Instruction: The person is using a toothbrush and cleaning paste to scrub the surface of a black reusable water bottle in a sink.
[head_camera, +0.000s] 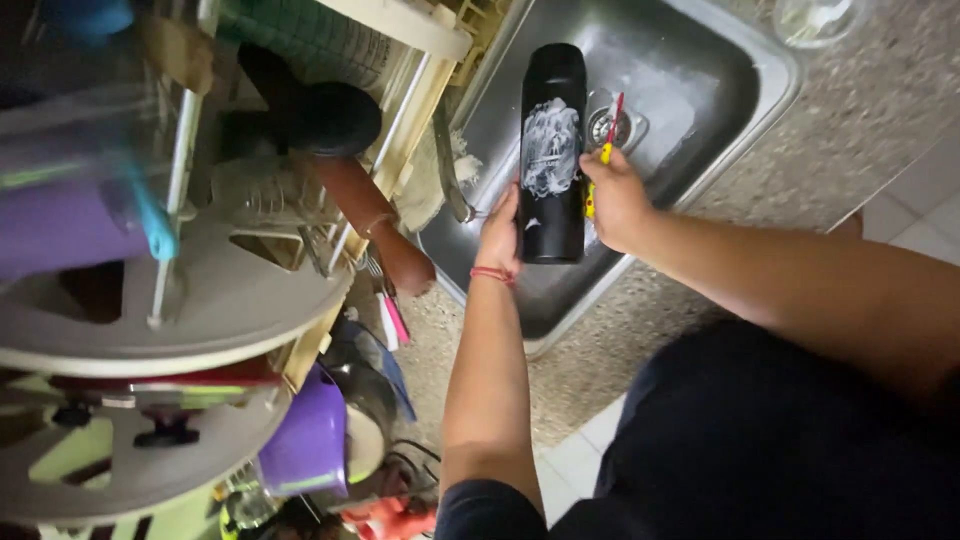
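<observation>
Over sink (730, 70), L hand (500, 232) grips soapy black bottle (552, 150), R hand (615, 200) w/ brush (606, 145).

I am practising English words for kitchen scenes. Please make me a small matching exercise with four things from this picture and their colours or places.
Things:
1. bottle
2. brush
3. cup
4. sink

Descriptions:
a. purple, at the lower left
b. black with white foam, in the left hand
c. grey metal, under the hands
d. yellow and red, in the right hand

Pairs: 1-b, 2-d, 3-a, 4-c
</observation>
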